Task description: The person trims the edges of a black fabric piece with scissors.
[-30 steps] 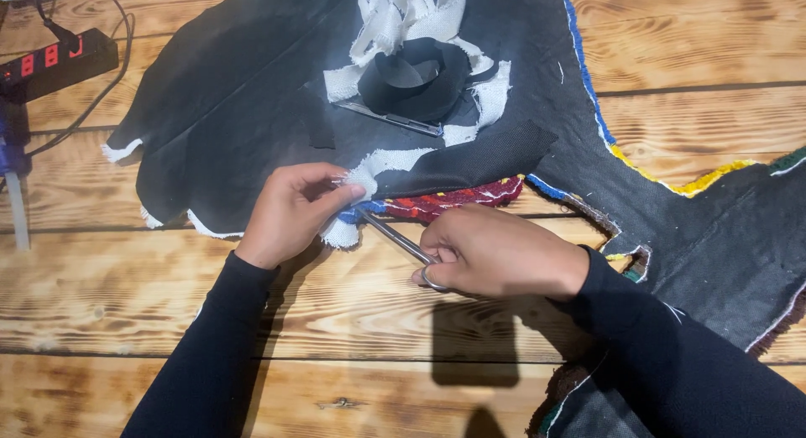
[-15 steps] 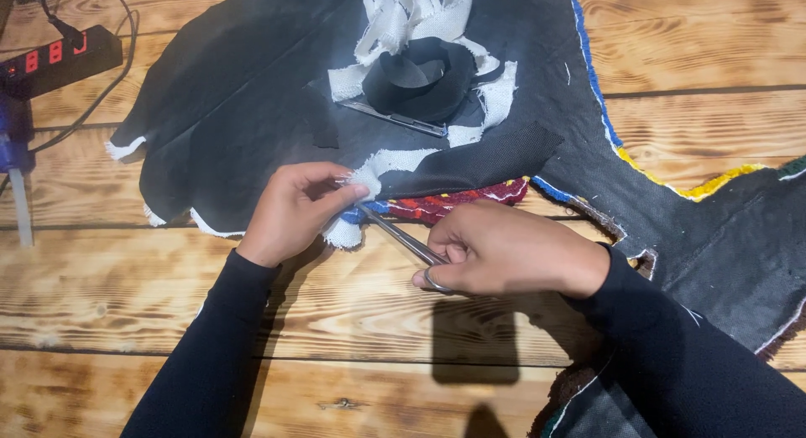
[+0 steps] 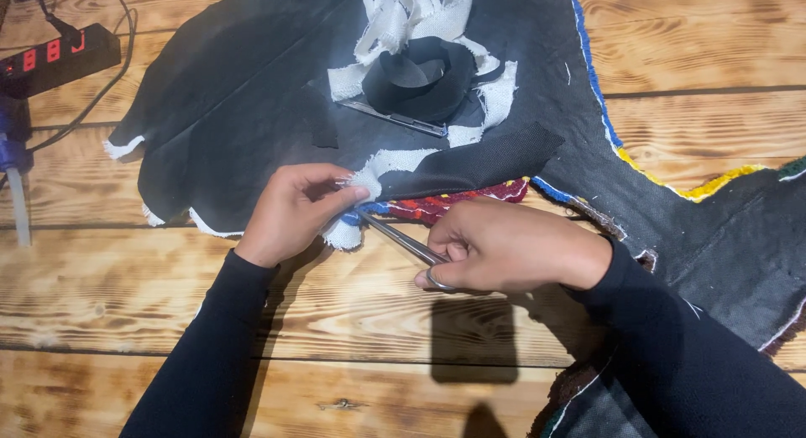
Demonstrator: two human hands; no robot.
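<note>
- Where the black cloth [image 3: 252, 144] ends near the middle of the frame, the left hand [image 3: 294, 210] pinches its white frayed edge [image 3: 363, 186] between thumb and fingers.
- The right hand [image 3: 512, 247] is closed on the scissors [image 3: 405, 241], a finger through the ring; the blades point up-left to the edge, at the blue and red trim [image 3: 437, 205].
- Above, at the top centre, a black roll [image 3: 420, 77] lies on white strips [image 3: 403, 18], with a thin metal tool [image 3: 395, 119] just below it.
- A power strip [image 3: 54, 59] is in the upper left, on the wooden table [image 3: 168, 295].
</note>
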